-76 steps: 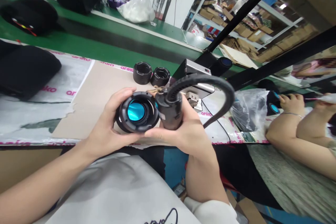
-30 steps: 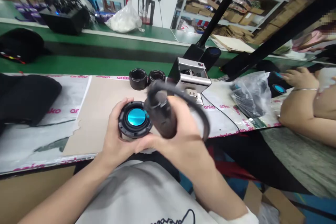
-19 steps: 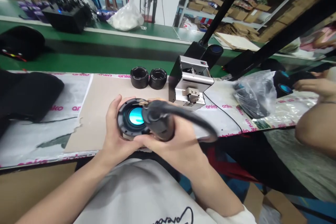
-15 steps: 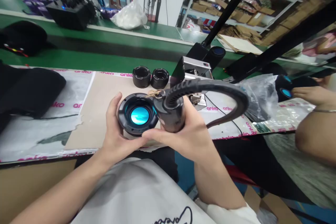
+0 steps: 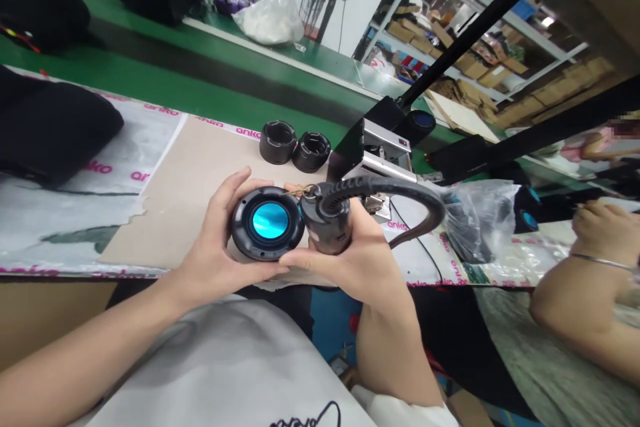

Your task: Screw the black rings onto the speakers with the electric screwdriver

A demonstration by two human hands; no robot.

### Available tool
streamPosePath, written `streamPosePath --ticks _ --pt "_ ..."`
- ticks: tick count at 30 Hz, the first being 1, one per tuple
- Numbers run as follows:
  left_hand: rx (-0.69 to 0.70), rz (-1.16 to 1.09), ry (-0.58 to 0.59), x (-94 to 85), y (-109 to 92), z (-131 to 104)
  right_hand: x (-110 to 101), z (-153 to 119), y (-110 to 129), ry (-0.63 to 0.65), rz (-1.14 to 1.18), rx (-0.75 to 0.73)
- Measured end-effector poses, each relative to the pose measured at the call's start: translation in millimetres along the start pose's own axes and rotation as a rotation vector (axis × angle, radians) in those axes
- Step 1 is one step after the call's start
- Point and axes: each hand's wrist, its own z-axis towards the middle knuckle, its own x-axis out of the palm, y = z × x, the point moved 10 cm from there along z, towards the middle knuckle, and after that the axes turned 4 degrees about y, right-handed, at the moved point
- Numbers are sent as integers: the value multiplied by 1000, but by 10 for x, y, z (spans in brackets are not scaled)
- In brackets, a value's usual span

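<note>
My left hand (image 5: 220,235) is wrapped round a black round speaker (image 5: 270,221) with a shiny blue centre. The speaker's face and screw-dotted rim point up toward me. In my right hand (image 5: 367,247) is a black electric screwdriver (image 5: 327,223), seen from its top end, with a ring and string on it. It stands against the speaker's right side; its tip is hidden. My two thumbs meet at the speaker's near edge. Beyond it, two black rings (image 5: 279,141) stand side by side on a cardboard sheet (image 5: 175,207).
A metal screw feeder (image 5: 383,153) stands behind my right hand. The screwdriver's thick cable (image 5: 425,197) loops rightward. Black cloth (image 5: 55,123) lies left. A clear plastic bag (image 5: 480,217) sits to the right, near another person's arm (image 5: 580,293). A green conveyor (image 5: 200,80) runs behind.
The camera view has tilted and shifted. The speaker's face has turned a little, and my left fingers now curl farther round its far side. Both hands keep their hold.
</note>
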Motion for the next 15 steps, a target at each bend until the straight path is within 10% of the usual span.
streamPosePath --ticks 9,15 --pt "-59 -13 69 11 -19 28 44 -11 111 83 -119 -56" --pt "-79 -58 97 -25 -19 103 25 36 77 90 -231 165"
